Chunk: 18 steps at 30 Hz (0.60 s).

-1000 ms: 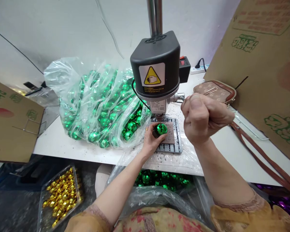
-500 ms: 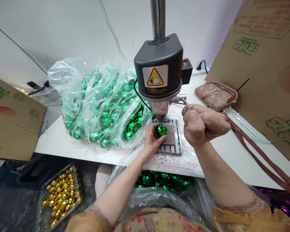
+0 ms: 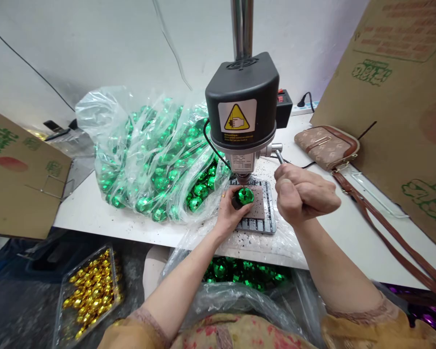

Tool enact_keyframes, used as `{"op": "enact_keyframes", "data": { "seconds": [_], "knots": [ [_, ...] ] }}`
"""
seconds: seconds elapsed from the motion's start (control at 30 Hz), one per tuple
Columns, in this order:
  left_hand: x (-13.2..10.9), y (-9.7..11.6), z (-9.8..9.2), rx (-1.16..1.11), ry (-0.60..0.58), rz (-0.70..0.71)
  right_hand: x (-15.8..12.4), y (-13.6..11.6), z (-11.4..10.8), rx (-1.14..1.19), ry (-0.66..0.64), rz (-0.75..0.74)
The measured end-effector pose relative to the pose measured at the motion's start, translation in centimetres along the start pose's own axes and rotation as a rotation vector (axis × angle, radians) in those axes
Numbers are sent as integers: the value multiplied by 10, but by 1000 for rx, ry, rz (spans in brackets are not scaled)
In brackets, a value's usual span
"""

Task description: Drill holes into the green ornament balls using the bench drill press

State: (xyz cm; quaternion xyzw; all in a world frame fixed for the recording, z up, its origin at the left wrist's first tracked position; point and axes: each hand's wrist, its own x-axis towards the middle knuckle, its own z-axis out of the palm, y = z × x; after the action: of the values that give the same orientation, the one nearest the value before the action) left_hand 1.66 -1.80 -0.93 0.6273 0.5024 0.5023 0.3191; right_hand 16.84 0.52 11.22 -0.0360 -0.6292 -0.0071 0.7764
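My left hand [image 3: 231,207] curls its fingers and thumb around a shiny green faceted ball [image 3: 246,196], which sits under the chuck of a black bench drill press [image 3: 241,97]. A dark opening shows on top of the ball. Beneath it lies a flat brownish board [image 3: 257,208] on the drill's slotted metal base [image 3: 270,213], strewn with dark chips. To the right, my right hand [image 3: 305,194] is closed in a fist around the end of the drill press lever [image 3: 279,154]. Whether the drill bit touches the ball, I cannot tell.
A clear plastic bag [image 3: 105,104] of green balls lies left of the drill. Another open bag [image 3: 236,295] with green balls hangs at my lap. A tray [image 3: 59,310] of gold balls stands lower left. Cardboard boxes [image 3: 18,189] flank the table; a brown purse [image 3: 323,145] lies right.
My right hand has shifted slightly down with the lever, which shows more of its length. The left hand still holds the ball in place. The whole view has moved a little.
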Motion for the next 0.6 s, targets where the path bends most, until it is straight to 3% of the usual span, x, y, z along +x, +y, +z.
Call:
{"op": "enact_keyframes", "data": {
  "seconds": [0.13, 0.33, 0.43, 0.5, 0.6],
  "knots": [
    [0, 0, 0, -9, -2, -4, 5, -8, 1, -16, 16, 47],
    [-2, 6, 3, 11, 33, -18, 57, -12, 19, -72, 155, 435],
    [-21, 23, -5, 164, 109, 19, 74, -5, 23, -32, 168, 478],
    [-42, 39, -17, 273, 35, 105, 77, -1, 24, -12, 175, 469],
    [-70, 60, -46, 379, -220, 246, 74, 0, 23, 23, 181, 444]
  ]
}}
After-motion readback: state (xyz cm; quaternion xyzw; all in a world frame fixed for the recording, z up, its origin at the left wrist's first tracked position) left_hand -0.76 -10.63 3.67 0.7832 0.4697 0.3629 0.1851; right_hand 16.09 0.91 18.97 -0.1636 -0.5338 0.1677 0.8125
